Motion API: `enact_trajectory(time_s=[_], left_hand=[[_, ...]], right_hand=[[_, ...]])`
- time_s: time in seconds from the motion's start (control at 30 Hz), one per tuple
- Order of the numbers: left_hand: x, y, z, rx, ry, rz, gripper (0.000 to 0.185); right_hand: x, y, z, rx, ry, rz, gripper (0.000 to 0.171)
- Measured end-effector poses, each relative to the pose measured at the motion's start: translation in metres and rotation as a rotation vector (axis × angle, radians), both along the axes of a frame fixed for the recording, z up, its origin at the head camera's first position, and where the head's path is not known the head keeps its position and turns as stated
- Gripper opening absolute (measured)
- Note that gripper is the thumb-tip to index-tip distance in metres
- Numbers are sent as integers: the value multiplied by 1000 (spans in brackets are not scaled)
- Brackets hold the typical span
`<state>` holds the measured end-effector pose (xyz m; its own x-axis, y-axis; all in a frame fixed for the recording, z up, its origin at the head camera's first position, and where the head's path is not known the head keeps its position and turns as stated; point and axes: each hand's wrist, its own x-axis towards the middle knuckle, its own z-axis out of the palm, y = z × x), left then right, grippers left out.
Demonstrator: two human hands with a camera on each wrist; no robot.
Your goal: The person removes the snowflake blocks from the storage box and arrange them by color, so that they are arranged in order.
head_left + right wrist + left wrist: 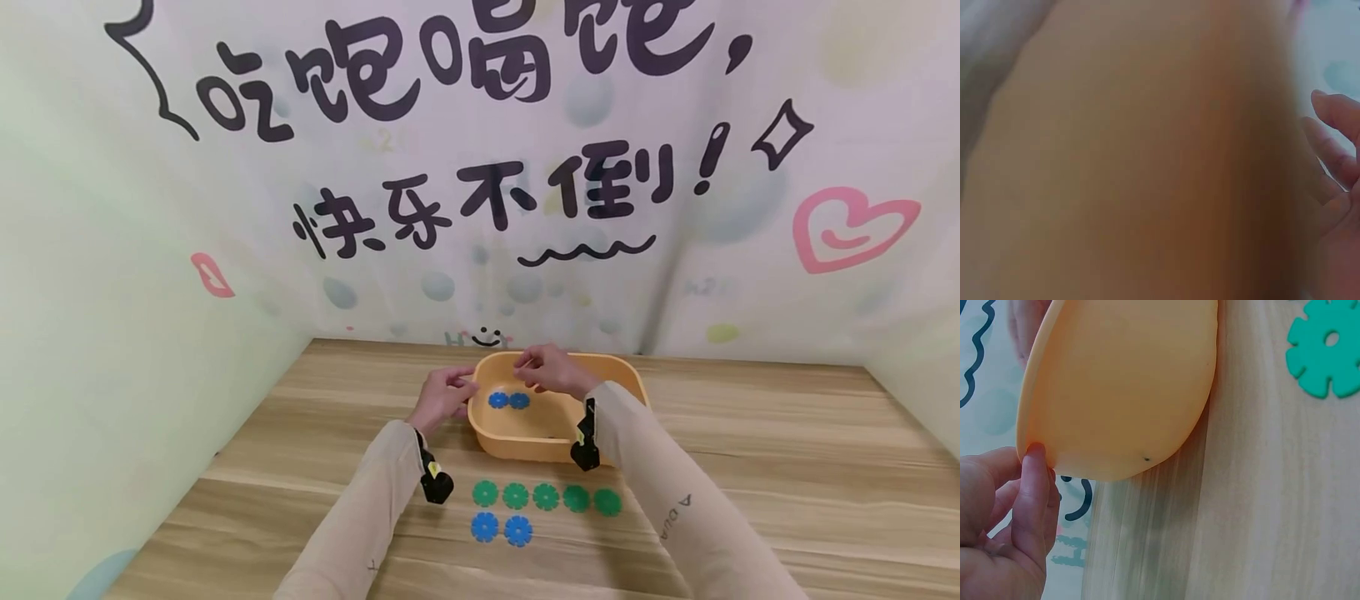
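I'm seeing two blue notched discs (519, 401) lying side by side at the left end of the orange basin (555, 419), just beneath the nearer right hand (553, 369), whose loosely bent fingers are apparently holding nothing. The left hand (441, 395) is pinching the rim; the basin's long axis is running left-right.

Backdrop (465, 133) reads “吃饱喝饱, 快乐不倒!”; right sleeve (678, 500): unclear letters.
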<state>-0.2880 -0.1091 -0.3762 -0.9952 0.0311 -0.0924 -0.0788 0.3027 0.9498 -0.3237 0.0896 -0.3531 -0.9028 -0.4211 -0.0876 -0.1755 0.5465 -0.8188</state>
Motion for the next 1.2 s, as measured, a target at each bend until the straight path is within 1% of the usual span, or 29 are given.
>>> enact_trajectory(time_s=[0.1, 0.23, 0.3, 0.37, 0.5, 0.67, 0.8, 1.07, 1.2], left_hand=[[-1, 0, -1, -3, -3, 5, 36], [-1, 1, -2, 1, -6, 5, 36], [-1, 1, -2, 2, -6, 1, 36], [-1, 2, -2, 3, -6, 2, 35], [-1, 2, 0, 1, 2, 5, 36], [-2, 1, 1, -6, 3, 4, 36], [-1, 2, 1, -12, -6, 11, 36], [-1, 3, 2, -21, -15, 25, 35], [-1, 3, 2, -22, -18, 24, 35]], right_hand=[[2, -4, -8, 43, 4, -20, 28], [5, -8, -20, 99, 66, -43, 29], [5, -9, -23, 119, 93, -43, 30], [5, -9, -24, 135, 97, -43, 32], [3, -10, -25, 161, 60, -40, 36], [0, -10, -25, 183, 9, 13, 41], [0, -11, -24, 212, -2, 54, 41], [-1, -12, -21, 270, -49, 79, 44], [-1, -10, -21, 299, -60, 94, 42]])
